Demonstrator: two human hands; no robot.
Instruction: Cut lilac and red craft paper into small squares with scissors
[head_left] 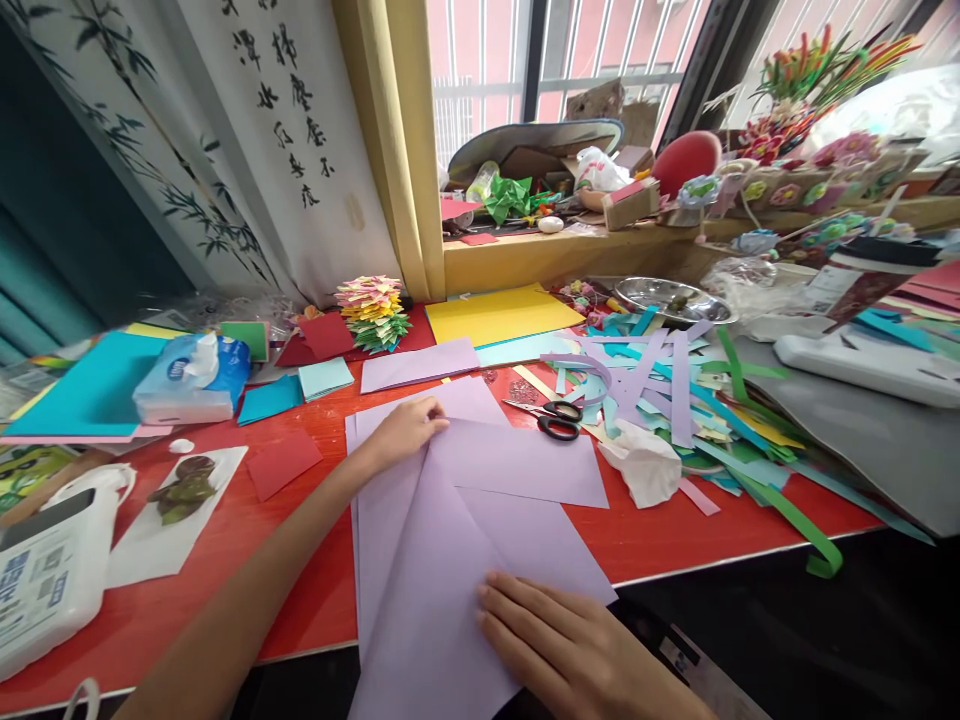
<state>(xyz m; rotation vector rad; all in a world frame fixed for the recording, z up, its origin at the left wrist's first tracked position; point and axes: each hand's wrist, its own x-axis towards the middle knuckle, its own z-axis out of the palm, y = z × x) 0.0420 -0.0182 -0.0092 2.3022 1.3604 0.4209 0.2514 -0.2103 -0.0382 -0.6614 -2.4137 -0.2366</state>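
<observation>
A sheet of light purple paper (442, 590) hangs partly over the table's front edge, with a slanting fold or curve across it. At its upper end, my left hand (409, 430) is closed, fingertips pinched on the paper. My right hand (570, 645) lies on the sheet's lower right part, fingers stretched out flat and side by side; its thumb is hidden. Beneath are more purple sheets (555, 545), and a purple strip (540, 465) sticks out to the right. Black-handled scissors (559, 418) rest just beyond, blades pointing left.
Cut paper strips (675, 390) heap at the right, beside a crumpled tissue (645, 462) and a metal dish (675, 300). Yellow paper (502, 315) and a folded-paper stack (373, 315) lie behind. On the left are a tissue pack (193, 380), red paper (283, 465) and a white device (52, 580).
</observation>
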